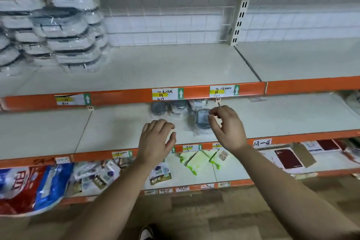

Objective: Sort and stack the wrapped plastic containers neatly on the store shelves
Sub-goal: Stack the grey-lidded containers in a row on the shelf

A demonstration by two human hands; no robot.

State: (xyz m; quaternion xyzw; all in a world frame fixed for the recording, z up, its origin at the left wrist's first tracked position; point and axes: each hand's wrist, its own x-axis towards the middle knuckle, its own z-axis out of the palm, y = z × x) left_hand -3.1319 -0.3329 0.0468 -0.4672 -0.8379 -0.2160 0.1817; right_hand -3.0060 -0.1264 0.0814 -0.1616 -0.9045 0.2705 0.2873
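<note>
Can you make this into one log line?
left hand: curled over middle shelf | right hand: at wrapped container, grip unclear | stacked containers: top shelf, left

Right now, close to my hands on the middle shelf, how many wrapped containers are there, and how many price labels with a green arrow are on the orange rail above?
Wrapped containers: 4
Green-arrow price labels: 3
Total: 7

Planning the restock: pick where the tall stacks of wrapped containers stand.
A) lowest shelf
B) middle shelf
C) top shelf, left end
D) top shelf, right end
C: the stacked wrapped containers pile up at the left end of the top shelf.
</note>
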